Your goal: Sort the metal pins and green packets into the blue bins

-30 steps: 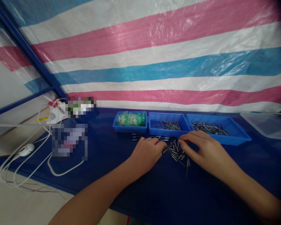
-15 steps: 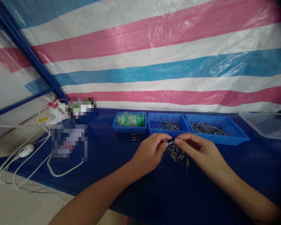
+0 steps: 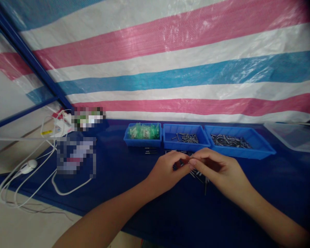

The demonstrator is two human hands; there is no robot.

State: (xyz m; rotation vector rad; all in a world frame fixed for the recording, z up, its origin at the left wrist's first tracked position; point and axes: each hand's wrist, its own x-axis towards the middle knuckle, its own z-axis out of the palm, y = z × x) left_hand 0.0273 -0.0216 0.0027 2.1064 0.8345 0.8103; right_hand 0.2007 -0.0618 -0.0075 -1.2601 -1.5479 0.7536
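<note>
My left hand (image 3: 167, 169) and my right hand (image 3: 219, 168) meet fingertip to fingertip above a loose pile of thin metal blind rivets (image 3: 196, 174). Both are closed in a pinch on one small rivet, mostly hidden behind the fingers. Part of the pile is covered by my hands. Just beyond my left hand, a few rivets (image 3: 151, 151) lie side by side on the dark blue table (image 3: 113, 179), with more in a row (image 3: 175, 151) to their right.
Along the back stand a small blue bin (image 3: 143, 142) with green plastic packets, a middle blue bin (image 3: 170, 132) and a right blue bin (image 3: 260, 148), both holding metal rivets. A clear plastic container (image 3: 291, 137) is at far right; white cables (image 3: 59, 191) trail at left.
My hands have come together, closing the small gap between their fingertips. The row of rivets behind my left hand has come into view.
</note>
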